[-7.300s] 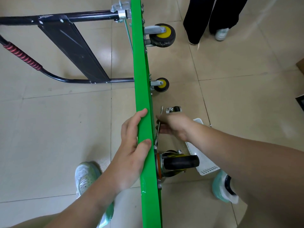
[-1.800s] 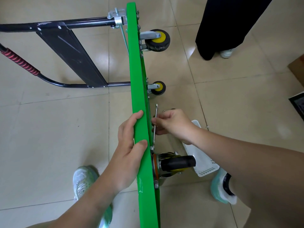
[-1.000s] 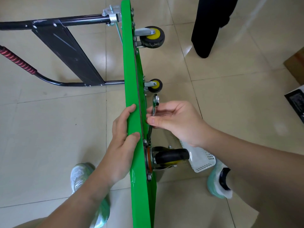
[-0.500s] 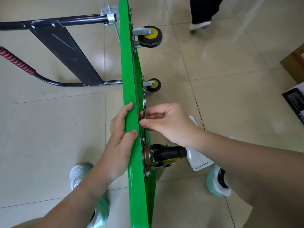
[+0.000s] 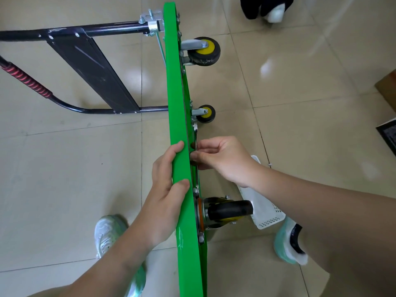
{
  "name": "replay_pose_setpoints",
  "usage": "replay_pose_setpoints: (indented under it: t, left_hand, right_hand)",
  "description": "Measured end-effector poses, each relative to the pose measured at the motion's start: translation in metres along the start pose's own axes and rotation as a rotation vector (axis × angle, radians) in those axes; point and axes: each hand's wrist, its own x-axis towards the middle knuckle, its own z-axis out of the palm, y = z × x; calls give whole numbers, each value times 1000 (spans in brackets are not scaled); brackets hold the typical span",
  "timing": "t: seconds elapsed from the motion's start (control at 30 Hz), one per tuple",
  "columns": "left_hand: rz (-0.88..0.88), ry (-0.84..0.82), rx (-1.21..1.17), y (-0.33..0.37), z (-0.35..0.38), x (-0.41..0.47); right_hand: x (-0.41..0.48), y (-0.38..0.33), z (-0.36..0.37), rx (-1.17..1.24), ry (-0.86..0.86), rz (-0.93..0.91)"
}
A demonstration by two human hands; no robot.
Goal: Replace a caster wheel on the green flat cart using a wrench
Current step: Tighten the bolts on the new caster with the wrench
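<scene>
We have the green cart [image 5: 182, 116] tipped on its edge on the tiled floor [image 5: 64, 168], its black handle [image 5: 92, 31] reaching out to the left. Our left hand [image 5: 167, 202] grips the top edge, fingers and thumb curled over it. Our right hand [image 5: 222, 159] pinches the wrench [image 5: 195, 131] with bent fingers, flat against the underside, near the black caster wheel [image 5: 229, 209] closest to us. Two yellow-hubbed wheels [image 5: 204, 51] sit farther along, and a white basket [image 5: 265, 213] lies on the floor by the caster.
</scene>
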Motion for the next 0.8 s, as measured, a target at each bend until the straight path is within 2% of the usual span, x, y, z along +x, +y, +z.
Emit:
replay_pose_setpoints:
  t: [0.23, 0.4, 0.57, 0.8]
  left_hand:
    - [-4, -28, -11, 0, -2, 2]
    - [-10, -39, 3, 0, -3, 2]
    - [-12, -23, 6, 1, -2, 1]
    - [-6, 2, 9, 2, 1, 1]
  right_hand:
    - [24, 27, -3, -25, -3, 222]
    - [27, 23, -6, 73, 91, 262]
    - [16, -16, -19, 99, 183, 100]
    - [-39, -39, -1, 62, -15, -126]
